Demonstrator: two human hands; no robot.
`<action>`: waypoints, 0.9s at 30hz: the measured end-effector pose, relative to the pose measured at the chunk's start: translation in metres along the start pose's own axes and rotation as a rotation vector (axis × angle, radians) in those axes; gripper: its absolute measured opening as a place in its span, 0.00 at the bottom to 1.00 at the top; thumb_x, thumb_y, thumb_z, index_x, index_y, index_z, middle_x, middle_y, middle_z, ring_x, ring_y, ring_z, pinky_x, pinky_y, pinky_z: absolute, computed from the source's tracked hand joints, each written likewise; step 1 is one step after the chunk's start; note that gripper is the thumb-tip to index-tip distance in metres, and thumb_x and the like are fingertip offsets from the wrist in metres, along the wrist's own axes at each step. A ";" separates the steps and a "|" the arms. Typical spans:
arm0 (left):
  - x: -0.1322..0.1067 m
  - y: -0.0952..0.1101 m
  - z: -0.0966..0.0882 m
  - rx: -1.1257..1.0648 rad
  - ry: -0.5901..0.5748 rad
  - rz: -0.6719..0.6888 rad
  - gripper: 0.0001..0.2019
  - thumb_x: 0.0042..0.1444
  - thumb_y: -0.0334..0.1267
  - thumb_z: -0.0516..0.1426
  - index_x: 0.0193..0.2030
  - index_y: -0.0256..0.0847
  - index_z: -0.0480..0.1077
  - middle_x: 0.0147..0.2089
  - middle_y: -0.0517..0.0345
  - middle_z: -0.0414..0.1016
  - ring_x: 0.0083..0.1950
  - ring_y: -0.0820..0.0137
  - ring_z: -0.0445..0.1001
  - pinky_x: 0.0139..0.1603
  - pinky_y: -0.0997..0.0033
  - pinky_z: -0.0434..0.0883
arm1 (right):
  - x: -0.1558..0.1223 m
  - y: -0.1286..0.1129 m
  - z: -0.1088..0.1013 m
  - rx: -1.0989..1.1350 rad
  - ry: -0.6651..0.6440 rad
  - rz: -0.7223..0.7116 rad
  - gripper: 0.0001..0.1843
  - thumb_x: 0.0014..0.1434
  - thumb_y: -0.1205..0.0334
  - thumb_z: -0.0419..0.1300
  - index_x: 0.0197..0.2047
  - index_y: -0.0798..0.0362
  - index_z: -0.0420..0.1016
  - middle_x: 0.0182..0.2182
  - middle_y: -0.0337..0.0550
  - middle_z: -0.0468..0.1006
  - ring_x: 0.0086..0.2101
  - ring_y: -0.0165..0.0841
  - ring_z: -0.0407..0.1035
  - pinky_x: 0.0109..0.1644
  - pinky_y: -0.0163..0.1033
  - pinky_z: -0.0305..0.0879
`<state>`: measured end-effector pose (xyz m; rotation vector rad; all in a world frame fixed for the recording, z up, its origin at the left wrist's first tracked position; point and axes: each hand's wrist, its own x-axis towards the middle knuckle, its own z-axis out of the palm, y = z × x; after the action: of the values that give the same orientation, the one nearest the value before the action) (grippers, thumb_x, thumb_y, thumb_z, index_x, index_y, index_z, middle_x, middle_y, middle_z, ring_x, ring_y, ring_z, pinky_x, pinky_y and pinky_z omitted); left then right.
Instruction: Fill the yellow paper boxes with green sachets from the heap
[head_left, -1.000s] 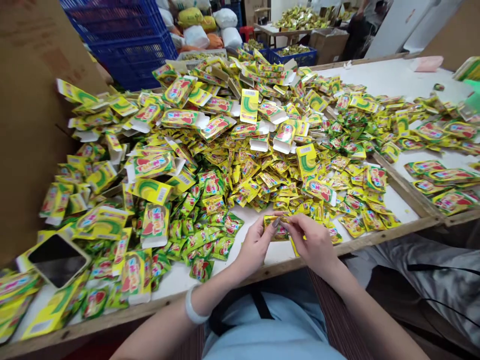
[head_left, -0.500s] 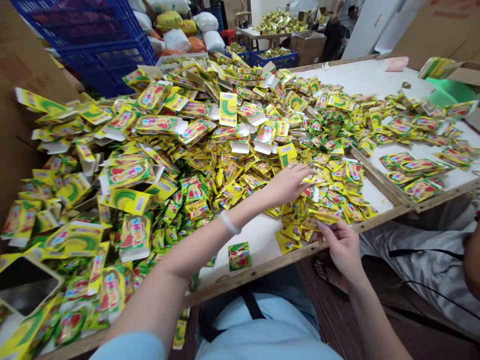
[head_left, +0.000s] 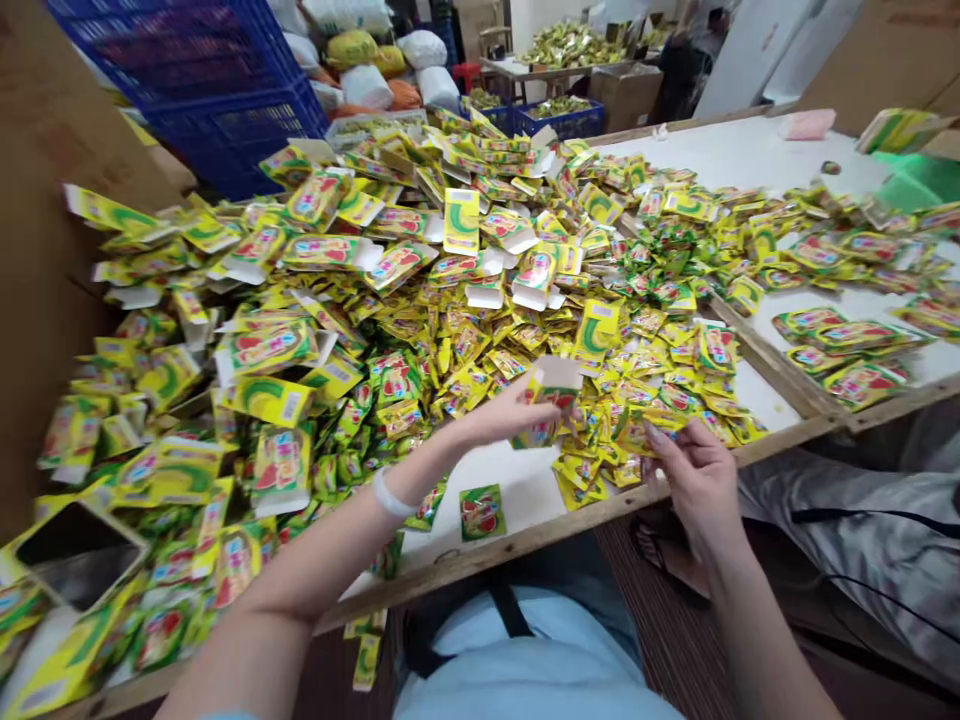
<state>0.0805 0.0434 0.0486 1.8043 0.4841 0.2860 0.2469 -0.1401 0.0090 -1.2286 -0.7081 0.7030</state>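
My left hand [head_left: 504, 415] is closed around a small yellow and green carton [head_left: 559, 376]. The carton's pale end flap stands open, and it is held just above the near part of the table. Over the front edge, my right hand [head_left: 699, 475] pinches a yellow sachet [head_left: 670, 420] between thumb and fingers. Loose yellow sachets [head_left: 581, 468] lie between the two hands. A single green sachet [head_left: 481, 512] with a red fruit picture rests flat on the white tabletop [head_left: 517, 480] nearer to my body.
Cartons [head_left: 285, 465] and sachets are heaped across the left and back. A phone [head_left: 79, 555] lies on the pile at left. A wooden strip [head_left: 780, 365] divides the table; more packets [head_left: 862, 385] lie beyond it. Blue crates [head_left: 232, 140] stand behind. Someone's grey-trousered leg [head_left: 847, 500] is at right.
My left hand has drawn back to the left and now holds a carton. A yellow carton near the middle of the heap stands more exposed. My right hand stays in about the same place.
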 end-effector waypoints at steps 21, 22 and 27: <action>-0.090 0.008 0.037 -0.194 -0.136 -0.150 0.08 0.51 0.38 0.60 0.36 0.38 0.68 0.32 0.61 0.71 0.34 0.69 0.68 0.37 0.71 0.66 | 0.003 -0.061 0.062 -0.554 -0.862 -0.362 0.08 0.64 0.66 0.58 0.46 0.49 0.73 0.39 0.45 0.77 0.37 0.33 0.75 0.38 0.36 0.73; -0.091 0.007 0.037 -0.224 -0.161 -0.168 0.08 0.51 0.38 0.59 0.35 0.38 0.67 0.31 0.61 0.70 0.32 0.70 0.68 0.36 0.72 0.66 | 0.003 -0.058 0.061 -0.534 -0.835 -0.364 0.06 0.64 0.65 0.59 0.45 0.49 0.73 0.40 0.45 0.77 0.37 0.33 0.75 0.38 0.35 0.73; -0.099 0.003 0.041 -0.209 -0.175 -0.210 0.09 0.49 0.38 0.61 0.36 0.40 0.66 0.31 0.64 0.67 0.31 0.72 0.65 0.35 0.73 0.65 | -0.007 -0.037 0.055 -0.518 -0.754 -0.450 0.11 0.67 0.64 0.56 0.33 0.51 0.76 0.30 0.42 0.75 0.29 0.30 0.71 0.32 0.34 0.68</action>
<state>0.0112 -0.0385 0.0451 1.5444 0.4960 0.0312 0.2021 -0.1213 0.0546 -1.1826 -1.8182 0.6110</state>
